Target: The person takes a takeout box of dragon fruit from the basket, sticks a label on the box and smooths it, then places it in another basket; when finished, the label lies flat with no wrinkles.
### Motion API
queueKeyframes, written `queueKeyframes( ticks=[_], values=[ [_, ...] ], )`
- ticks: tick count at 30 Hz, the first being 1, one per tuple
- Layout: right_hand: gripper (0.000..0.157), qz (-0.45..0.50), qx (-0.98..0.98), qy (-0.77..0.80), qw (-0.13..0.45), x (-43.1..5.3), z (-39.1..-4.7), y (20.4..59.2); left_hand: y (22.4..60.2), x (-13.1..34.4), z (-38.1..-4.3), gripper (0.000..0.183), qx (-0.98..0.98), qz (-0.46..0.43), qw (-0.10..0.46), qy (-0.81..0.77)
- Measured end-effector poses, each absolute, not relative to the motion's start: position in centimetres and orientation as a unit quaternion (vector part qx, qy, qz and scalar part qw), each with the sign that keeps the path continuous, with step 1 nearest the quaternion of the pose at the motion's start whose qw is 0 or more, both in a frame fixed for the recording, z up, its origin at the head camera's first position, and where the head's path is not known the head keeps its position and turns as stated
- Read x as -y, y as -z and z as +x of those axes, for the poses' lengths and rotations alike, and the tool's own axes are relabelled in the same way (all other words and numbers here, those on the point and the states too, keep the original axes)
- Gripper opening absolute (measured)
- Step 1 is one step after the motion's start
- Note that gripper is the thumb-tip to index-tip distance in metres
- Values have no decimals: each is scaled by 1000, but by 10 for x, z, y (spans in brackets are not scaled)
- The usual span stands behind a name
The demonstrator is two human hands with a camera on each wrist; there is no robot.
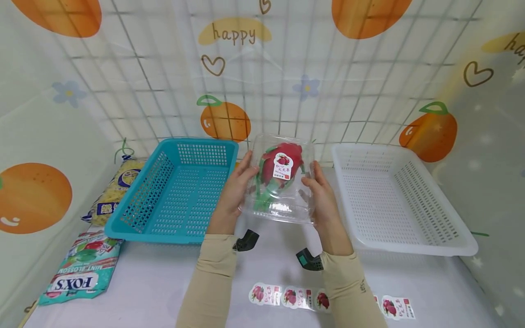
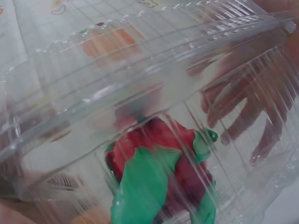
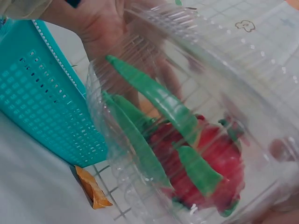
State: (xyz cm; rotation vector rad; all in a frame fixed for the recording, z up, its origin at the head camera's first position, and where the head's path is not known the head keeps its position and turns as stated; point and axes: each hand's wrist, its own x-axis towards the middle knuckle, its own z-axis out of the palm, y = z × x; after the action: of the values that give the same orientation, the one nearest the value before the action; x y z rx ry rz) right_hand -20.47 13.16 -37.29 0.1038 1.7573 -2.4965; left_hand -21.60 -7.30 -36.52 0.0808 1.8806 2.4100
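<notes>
Both hands hold a lidded clear plastic box point(image 1: 283, 214) above the table, one at each side. My left hand point(image 1: 233, 193) grips its left edge, with the thumb on top. On the right edge, my right hand point(image 1: 326, 200) has its thumb over the lid and fingers at the side. Inside lies a red dragon fruit point(image 1: 266, 171) with green scales. A white label point(image 1: 283, 166) with a fruit picture sits over it on the lid. Through the clear wall, the left wrist view shows the dragon fruit point(image 2: 187, 182) and blurred fingers of the right hand point(image 2: 252, 102).
A teal basket point(image 1: 184, 238) stands left, a white basket point(image 1: 410, 246) right. Sticker labels point(image 1: 295, 298) lie in a row near the front, partly behind the right forearm. At far left are a Fox's candy bag point(image 1: 84, 269) and a yellow bag point(image 1: 112, 191). A printed curtain point(image 1: 279, 73) hangs behind.
</notes>
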Motion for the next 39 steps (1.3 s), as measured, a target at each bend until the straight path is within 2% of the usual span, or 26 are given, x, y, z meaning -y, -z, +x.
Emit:
queueKeyframes(
  ticks=[39],
  values=[
    [73,40,-595,801,56,-73,-197,362,354,136,-202,62,-621,24,38,-783]
  ],
)
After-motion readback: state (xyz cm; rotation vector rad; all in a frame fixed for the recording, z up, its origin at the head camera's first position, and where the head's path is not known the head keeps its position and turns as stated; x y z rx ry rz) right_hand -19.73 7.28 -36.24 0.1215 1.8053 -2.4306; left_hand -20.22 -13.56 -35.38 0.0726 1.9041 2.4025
